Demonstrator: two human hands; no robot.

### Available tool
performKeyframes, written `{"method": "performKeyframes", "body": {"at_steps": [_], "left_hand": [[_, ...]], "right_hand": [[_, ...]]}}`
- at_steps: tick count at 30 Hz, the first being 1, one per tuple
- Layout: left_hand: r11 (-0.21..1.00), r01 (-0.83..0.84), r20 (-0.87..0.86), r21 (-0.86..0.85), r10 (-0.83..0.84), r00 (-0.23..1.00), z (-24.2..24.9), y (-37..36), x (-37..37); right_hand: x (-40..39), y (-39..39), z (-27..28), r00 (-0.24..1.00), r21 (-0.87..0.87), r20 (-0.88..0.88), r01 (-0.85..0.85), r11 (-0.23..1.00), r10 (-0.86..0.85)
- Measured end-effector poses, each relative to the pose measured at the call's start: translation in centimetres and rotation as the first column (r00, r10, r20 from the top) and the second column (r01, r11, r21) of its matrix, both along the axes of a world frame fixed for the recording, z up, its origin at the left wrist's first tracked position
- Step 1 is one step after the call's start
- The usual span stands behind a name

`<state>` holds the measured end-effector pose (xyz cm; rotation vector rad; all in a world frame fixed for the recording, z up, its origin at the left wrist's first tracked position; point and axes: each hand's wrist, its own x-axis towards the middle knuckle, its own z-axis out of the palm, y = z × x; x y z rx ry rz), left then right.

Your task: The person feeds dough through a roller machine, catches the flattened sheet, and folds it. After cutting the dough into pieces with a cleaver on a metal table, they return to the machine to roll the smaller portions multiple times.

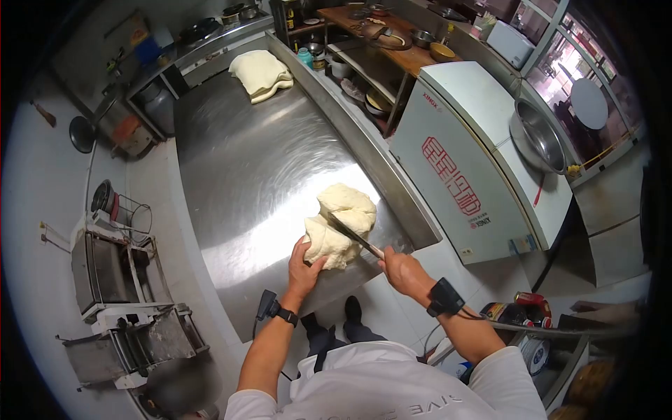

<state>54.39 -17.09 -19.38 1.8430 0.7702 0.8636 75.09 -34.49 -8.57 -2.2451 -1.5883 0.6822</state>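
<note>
A large lump of pale dough (348,204) lies near the front edge of the steel worktop. My right hand (406,271) is closed round the handle of a knife (351,234), whose dark blade sits in the dough and parts it into a far and a near portion. The near portion of dough (327,246) has a rough, torn underside at the front. My left hand (304,269) grips its left front side, thumb and fingers curved against it. How deep the blade goes is hidden by the dough.
A folded slab of dough (259,73) rests at the worktop's far end. The steel worktop (245,168) has a raised rim on its right. Beyond stands a white chest freezer (455,161) with a steel bowl (537,136) on top. A roller machine (133,294) is at left.
</note>
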Motion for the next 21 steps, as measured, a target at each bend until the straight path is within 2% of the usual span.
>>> {"method": "performKeyframes", "body": {"at_steps": [3, 8, 10, 13, 15, 16, 17, 18, 19, 20, 21], "left_hand": [[1.0, -0.029, -0.049, -0.006, 0.029, 0.998, -1.1, -0.3, -0.5], [0.995, -0.057, -0.029, -0.082, 0.055, 0.998, -1.5, -0.9, -1.1], [0.991, -0.075, -0.018, -0.109, 0.074, 0.997, -1.7, -1.3, -1.3], [0.994, -0.112, -0.011, -0.008, 0.112, 0.994, -1.4, -1.9, -1.9], [0.979, -0.189, -0.184, 0.074, 0.2, 0.962, -0.3, -1.9, -2.4], [0.98, -0.182, -0.185, 0.079, 0.194, 0.964, 1.5, -2.0, -1.8], [0.957, -0.222, -0.149, 0.186, 0.251, 0.956, 3.2, -2.2, -1.3], [0.922, -0.262, -0.108, 0.286, 0.302, 0.947, 5.2, -2.5, -0.6], [0.924, -0.258, -0.11, 0.284, 0.298, 0.948, 6.9, -2.7, 0.5], [0.894, 0.064, -0.383, 0.445, 0.126, 0.915, 8.6, -2.8, 2.2], [0.775, 0.402, -0.649, 0.487, 0.012, 0.761, 9.4, -3.0, 3.4]], "right_hand": [[-0.3, 1.7, -2.6, 1.0, 0.078, -0.025, -0.008, 0.997, 0.01], [0.9, 4.9, -7.2, 0.997, 0.049, -0.073, -0.037, 0.998, 0.041], [0.7, 5.5, -8.2, 0.997, 0.164, -0.043, -0.058, 0.985, 0.066], [0.8, 5.6, -7.9, 0.995, 0.108, -0.089, -0.041, 0.993, 0.051], [0.7, 4.6, -7.3, 0.995, 0.145, -0.086, -0.032, 0.989, 0.045], [0.6, 4.0, -7.0, 0.995, 0.168, -0.08, -0.037, 0.985, 0.052], [0.7, 3.1, -6.6, 0.996, 0.167, -0.084, -0.03, 0.986, 0.044], [0.9, 2.0, -6.2, 0.995, 0.097, -0.103, -0.006, 0.995, 0.016], [1.0, 1.2, -6.0, 0.993, 0.029, -0.116, 0.013, 1.0, -0.009], [1.0, 0.9, -6.6, 0.994, 0.03, -0.113, 0.011, 0.999, -0.008], [0.7, 0.6, -7.5, 0.994, 0.065, -0.108, 0.02, 0.998, -0.012]]}}
